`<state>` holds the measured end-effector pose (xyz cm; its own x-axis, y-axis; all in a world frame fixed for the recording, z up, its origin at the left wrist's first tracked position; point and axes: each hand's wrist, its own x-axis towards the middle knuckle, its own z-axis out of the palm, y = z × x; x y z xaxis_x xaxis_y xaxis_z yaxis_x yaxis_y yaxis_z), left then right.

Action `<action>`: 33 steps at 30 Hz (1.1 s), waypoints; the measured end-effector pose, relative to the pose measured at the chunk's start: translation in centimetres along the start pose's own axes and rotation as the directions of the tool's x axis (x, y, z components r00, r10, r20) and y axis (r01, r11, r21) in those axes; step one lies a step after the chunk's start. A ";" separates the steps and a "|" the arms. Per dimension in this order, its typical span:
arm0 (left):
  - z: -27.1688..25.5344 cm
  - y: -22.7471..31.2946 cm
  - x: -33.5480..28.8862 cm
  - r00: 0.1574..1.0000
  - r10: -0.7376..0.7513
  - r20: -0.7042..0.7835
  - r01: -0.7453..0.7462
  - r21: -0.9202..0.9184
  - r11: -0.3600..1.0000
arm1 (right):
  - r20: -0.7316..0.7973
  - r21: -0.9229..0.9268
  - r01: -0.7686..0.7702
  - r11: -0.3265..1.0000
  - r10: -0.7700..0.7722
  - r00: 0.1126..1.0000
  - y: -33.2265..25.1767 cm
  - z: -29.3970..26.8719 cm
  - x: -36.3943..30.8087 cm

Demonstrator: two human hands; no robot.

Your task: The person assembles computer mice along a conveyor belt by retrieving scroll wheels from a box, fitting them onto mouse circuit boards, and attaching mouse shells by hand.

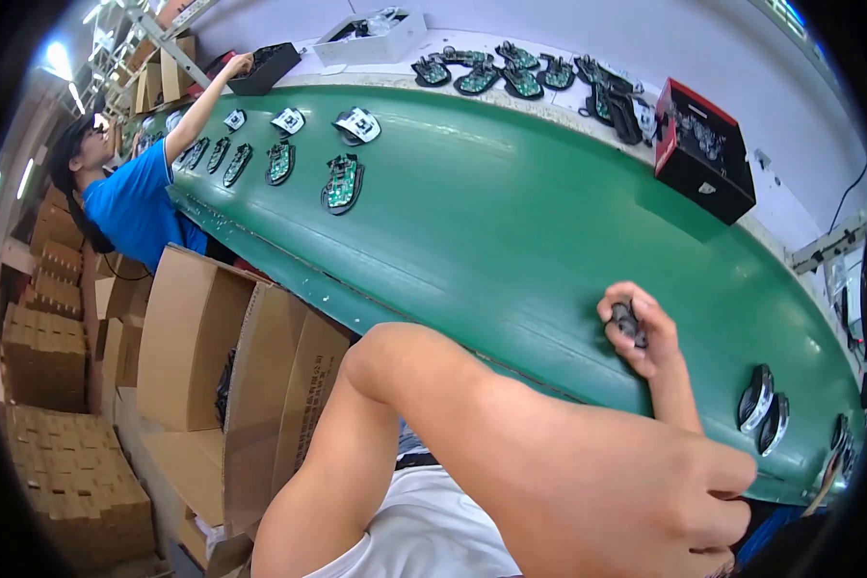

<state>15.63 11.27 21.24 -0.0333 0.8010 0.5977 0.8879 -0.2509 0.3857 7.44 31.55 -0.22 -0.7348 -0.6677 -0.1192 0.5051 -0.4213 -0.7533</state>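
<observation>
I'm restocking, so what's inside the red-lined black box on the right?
The red-lined black box holds a jumble of small glinting parts; whatever lies beneath the top ones is covered.

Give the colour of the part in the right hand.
The part is dark grey, nearly black; see the head view.

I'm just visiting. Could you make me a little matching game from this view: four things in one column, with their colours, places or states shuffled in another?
1. Conveyor belt
2. Co-worker's shirt
3. Small dark piece
4. Black-and-red box

A. Held in the right hand
B. Green
C. Holds a pile of small parts
D. Blue

Pairs: 1-B, 2-D, 3-A, 4-C
</observation>
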 end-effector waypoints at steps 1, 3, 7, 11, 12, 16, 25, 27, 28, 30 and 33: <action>0.3 0.2 0.0 0.998 -0.043 0.042 0.047 -0.088 0.995 | -0.018 0.014 0.004 1.000 -0.004 1.000 -0.5 -0.2 -0.2; 3.2 0.6 0.0 0.978 -0.205 0.032 0.189 -0.552 0.813 | -0.066 0.018 0.016 1.000 -0.015 0.998 -1.4 -0.6 -0.5; 4.8 -0.8 -0.4 0.964 -0.175 -0.198 -0.027 -0.733 0.680 | -0.078 0.080 0.042 0.996 -0.036 0.996 -1.9 -1.6 -0.1; 4.8 -2.5 -0.9 0.834 0.220 -0.506 -0.411 -0.303 0.860 | -0.087 0.096 0.059 0.994 -0.050 0.995 -2.4 -1.8 -0.3; 4.9 -2.7 -1.1 0.826 0.260 -0.499 -0.460 -0.331 0.824 | -0.087 0.098 0.058 0.994 -0.049 0.995 -2.2 -1.8 -0.1; 4.5 -2.9 -1.9 0.778 0.422 -0.465 -0.618 -0.443 0.650 | -0.087 0.094 0.057 0.994 -0.049 0.995 -2.1 -1.7 0.1; 2.6 -0.2 -4.8 0.846 0.260 -0.465 -0.508 -0.560 0.655 | -0.109 0.114 0.088 0.990 -0.076 0.991 -1.7 -2.2 -0.4; 3.3 0.3 -6.5 0.831 0.183 -0.526 -0.451 -0.442 0.775 | -0.133 0.125 0.096 0.987 -0.079 0.988 -1.3 -1.9 -0.1; 3.2 0.2 -7.4 0.798 0.073 -0.598 -0.428 -0.477 0.767 | -0.143 0.124 0.088 0.988 -0.070 0.987 -1.3 -2.4 -0.5; 1.4 -0.5 -10.5 0.728 -0.406 -0.552 0.309 -0.265 0.913 | -0.170 0.115 0.070 0.991 -0.050 0.984 -1.8 -2.1 -0.6; -3.2 -9.9 -15.6 0.593 -0.339 -0.730 0.750 0.349 0.561 | -0.171 0.087 0.065 0.994 -0.050 0.984 -2.1 -1.8 -0.5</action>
<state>5.92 -0.53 10.36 -0.6557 0.1637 0.7371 0.6337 0.6500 0.4194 5.94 33.90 0.30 -0.8255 -0.5314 -0.1902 0.4933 -0.5156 -0.7006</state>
